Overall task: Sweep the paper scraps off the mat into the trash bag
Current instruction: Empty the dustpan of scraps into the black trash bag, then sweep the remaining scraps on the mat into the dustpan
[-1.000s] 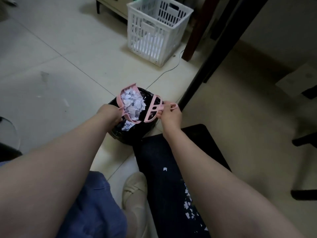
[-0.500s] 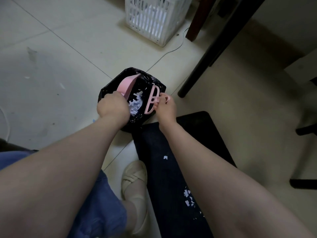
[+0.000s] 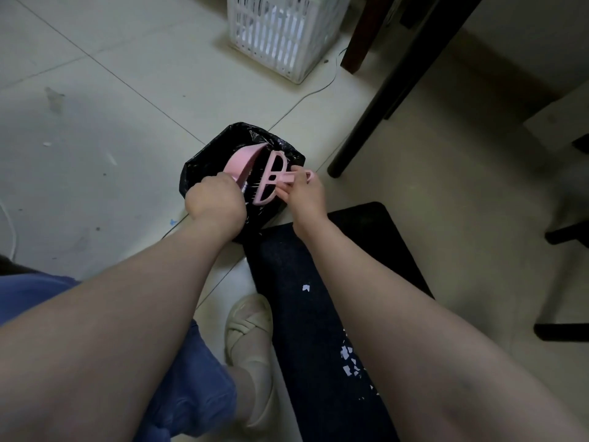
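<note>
A black trash bag (image 3: 204, 167) stands open on the tiled floor just beyond the dark mat (image 3: 306, 314). My left hand (image 3: 213, 199) grips a pink dustpan (image 3: 239, 164), tipped steeply with its mouth down inside the bag. My right hand (image 3: 302, 193) pinches the handle of a pink hand brush (image 3: 271, 180), whose bristles lie against the dustpan over the bag. No scraps show in the pan. A few white paper scraps (image 3: 349, 362) lie on the mat by my right forearm, and one scrap (image 3: 306, 287) lies farther up.
A white slatted basket (image 3: 280, 33) stands beyond the bag with a thin cable (image 3: 318, 87) on the floor. A dark table leg (image 3: 376, 113) rises right of the bag. My sandalled foot (image 3: 251, 346) rests left of the mat. Small bits litter the tiles at left.
The dustpan, full of scraps a second ago, has been tipped into the bag and the scraps have dropped out of sight. The brush has moved against the pan.
</note>
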Demonstrator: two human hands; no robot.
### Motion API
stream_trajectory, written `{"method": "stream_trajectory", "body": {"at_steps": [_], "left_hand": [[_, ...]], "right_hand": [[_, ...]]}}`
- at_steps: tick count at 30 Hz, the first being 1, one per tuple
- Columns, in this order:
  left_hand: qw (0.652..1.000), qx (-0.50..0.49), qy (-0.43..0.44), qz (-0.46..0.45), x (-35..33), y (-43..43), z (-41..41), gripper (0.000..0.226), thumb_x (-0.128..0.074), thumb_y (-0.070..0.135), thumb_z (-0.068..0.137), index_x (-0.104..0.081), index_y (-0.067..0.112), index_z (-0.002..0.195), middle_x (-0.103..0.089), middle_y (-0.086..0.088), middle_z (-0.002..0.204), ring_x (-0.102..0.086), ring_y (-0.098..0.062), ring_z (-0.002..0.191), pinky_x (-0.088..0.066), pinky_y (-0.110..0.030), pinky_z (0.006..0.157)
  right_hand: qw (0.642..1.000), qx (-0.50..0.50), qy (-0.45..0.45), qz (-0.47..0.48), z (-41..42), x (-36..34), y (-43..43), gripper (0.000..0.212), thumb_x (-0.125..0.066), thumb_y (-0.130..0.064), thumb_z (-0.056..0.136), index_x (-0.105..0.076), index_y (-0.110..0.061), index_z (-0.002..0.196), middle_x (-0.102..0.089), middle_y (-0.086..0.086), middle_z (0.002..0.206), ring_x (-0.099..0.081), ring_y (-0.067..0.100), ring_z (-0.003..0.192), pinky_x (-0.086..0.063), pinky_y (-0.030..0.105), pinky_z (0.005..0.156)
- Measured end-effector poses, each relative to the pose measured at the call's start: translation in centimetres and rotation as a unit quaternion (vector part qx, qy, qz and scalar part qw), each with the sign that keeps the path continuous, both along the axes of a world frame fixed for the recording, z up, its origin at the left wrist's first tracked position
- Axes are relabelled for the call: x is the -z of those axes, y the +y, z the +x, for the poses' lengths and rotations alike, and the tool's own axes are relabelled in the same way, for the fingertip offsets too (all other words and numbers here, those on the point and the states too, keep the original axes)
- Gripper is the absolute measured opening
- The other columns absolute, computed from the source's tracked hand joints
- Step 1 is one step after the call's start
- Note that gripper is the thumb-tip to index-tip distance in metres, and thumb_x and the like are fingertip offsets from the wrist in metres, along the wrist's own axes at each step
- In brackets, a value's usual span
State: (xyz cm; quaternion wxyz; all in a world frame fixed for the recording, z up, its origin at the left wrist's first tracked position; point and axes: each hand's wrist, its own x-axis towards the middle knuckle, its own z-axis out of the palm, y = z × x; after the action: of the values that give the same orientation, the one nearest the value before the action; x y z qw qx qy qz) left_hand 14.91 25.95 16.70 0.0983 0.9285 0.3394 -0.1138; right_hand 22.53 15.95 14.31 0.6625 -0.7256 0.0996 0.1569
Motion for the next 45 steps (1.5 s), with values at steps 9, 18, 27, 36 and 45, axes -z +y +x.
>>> {"method": "stream_trajectory", "body": {"at_steps": [9,18,27,36,45], "left_hand": [[0.996,0.006,-0.076,-0.052,-2.9,-4.3,0.8,0.038,-0.045,0.010,0.092,-0.046,0.006,0.131,-0.055,-0.017,0.128,-0.055,-0.036,0.115,-0.045,-0.039,0.088],[0.986,0.041,0.017,-0.162,0.7,-12.8,-1.0,0.034,-0.050,0.015,0.092,-0.059,0.009,0.123,-0.057,-0.013,0.128,-0.055,-0.032,0.117,-0.045,-0.038,0.090],[0.982,0.018,0.141,-0.120,6.4,-14.4,-1.8,0.035,-0.052,0.010,0.088,-0.060,0.007,0.122,-0.059,-0.011,0.125,-0.056,-0.028,0.116,-0.045,-0.034,0.089],[0.980,0.042,0.173,-0.089,8.6,-16.5,-1.8,0.039,-0.064,0.030,0.086,-0.059,0.012,0.121,-0.060,-0.006,0.122,-0.058,-0.024,0.112,-0.040,-0.030,0.074],[0.983,0.030,0.167,-0.070,8.9,-17.0,-2.7,0.036,-0.066,0.032,0.084,-0.062,0.014,0.115,-0.063,-0.006,0.115,-0.061,-0.025,0.106,-0.040,-0.030,0.071]], "right_hand": [[0.991,0.135,0.003,0.004,-1.9,-1.0,-7.1,0.019,-0.040,-0.018,0.103,-0.057,-0.012,0.105,-0.067,0.006,0.085,-0.069,0.016,0.071,-0.060,0.035,0.078],[0.955,0.186,0.093,-0.214,-7.2,3.9,-20.8,0.027,-0.044,-0.014,0.097,-0.058,-0.015,0.074,-0.068,0.007,0.075,-0.068,0.022,0.072,-0.058,0.035,0.070],[0.966,0.098,0.182,-0.155,-10.7,10.0,-19.6,0.018,-0.049,-0.008,0.096,-0.066,-0.015,0.096,-0.066,0.005,0.080,-0.059,0.014,0.061,-0.056,0.033,0.072],[0.923,0.106,0.205,-0.309,-9.8,11.8,-18.4,0.031,-0.042,-0.018,0.100,-0.069,-0.003,0.101,-0.068,0.011,0.095,-0.064,0.029,0.090,-0.045,0.028,0.069],[0.928,0.179,0.170,-0.279,-11.3,10.4,-21.0,0.027,-0.041,-0.022,0.101,-0.065,-0.013,0.110,-0.069,0.006,0.104,-0.066,0.027,0.095,-0.052,0.035,0.083]]}}
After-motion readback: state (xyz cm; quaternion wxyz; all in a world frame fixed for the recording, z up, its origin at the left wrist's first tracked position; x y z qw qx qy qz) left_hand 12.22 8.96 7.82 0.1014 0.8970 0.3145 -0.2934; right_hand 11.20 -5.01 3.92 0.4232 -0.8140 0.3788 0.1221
